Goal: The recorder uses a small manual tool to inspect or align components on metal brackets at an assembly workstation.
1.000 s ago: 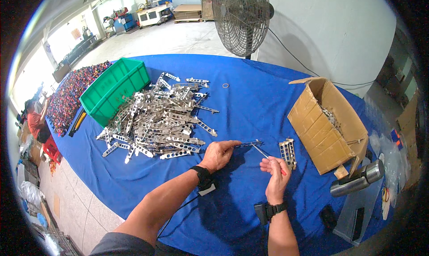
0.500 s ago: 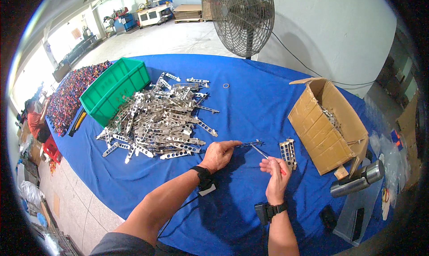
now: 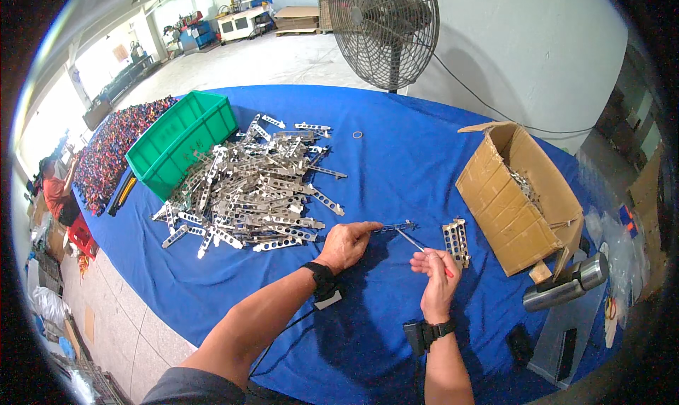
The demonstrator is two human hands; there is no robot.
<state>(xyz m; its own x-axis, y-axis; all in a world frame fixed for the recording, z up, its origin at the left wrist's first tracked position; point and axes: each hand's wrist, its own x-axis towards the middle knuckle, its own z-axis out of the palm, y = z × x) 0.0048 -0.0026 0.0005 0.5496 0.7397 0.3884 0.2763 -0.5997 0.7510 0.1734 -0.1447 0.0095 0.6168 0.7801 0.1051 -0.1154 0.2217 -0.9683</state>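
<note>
Glare at left — dark rim, perhaps slightly soft

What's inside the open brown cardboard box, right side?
Silvery, metallic-looking parts show through the opening of the brown cardboard box; its walls hide the bottom and whatever lies deeper.

Perforated metal strip (image 3: 393,227), lying flat, red-handled tool (image 3: 411,241), tilted, tip at strip

Head-worn fisheye view down over blue cloth (image 3: 410,164)
</note>
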